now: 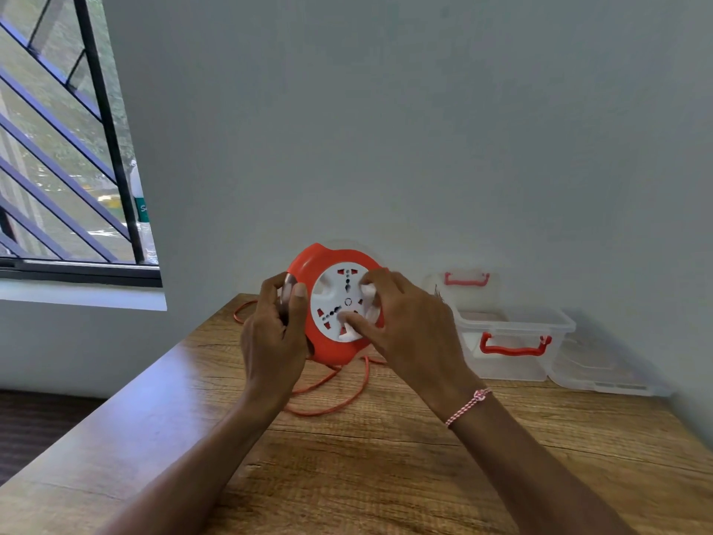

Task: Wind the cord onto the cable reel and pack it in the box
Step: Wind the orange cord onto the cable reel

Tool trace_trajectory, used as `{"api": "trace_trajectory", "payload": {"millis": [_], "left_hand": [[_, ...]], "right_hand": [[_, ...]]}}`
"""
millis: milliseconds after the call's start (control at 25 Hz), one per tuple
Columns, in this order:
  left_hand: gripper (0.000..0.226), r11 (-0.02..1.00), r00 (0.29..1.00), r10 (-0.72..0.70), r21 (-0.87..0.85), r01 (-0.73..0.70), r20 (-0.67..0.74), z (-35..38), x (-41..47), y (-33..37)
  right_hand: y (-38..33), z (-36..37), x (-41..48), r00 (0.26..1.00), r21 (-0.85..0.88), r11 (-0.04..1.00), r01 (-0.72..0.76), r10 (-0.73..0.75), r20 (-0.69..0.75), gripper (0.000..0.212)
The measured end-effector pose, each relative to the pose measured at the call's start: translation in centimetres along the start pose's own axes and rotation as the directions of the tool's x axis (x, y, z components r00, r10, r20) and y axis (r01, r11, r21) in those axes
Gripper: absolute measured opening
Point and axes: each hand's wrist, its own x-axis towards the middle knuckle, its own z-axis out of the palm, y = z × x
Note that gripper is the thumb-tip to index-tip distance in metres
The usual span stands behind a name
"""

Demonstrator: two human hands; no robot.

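Wooden table (386, 457) fills lower frame. Loose cord (332, 412) lies on it in slack loops at centre, just below hands (a good length not yet wound, by look of it). Left hand (274, 334) clasps left rim of cable reel (328, 256), fingers curled round edge. Reel is held upright above table at frame centre. Right hand (409, 326) has fingers bent onto white hub, gripping its knobs. Judgement: reel light, rigid, smooth-shelled, so steady by rim and turn by knobs. Cord limp, apt to kink. Clear box (509, 366) stands right of centre, by wall.

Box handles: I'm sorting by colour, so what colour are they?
The box handles are red; head view.
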Motion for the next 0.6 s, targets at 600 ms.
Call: {"api": "trace_trajectory", "payload": {"millis": [600], "left_hand": [[0.026,0.998,0.998,0.065,-0.005,-0.065,0.023,-0.46,0.39,0.37]], "right_hand": [[-0.09,0.44,0.13,0.959,-0.218,0.934,0.282,-0.279,0.045,0.066]]}}
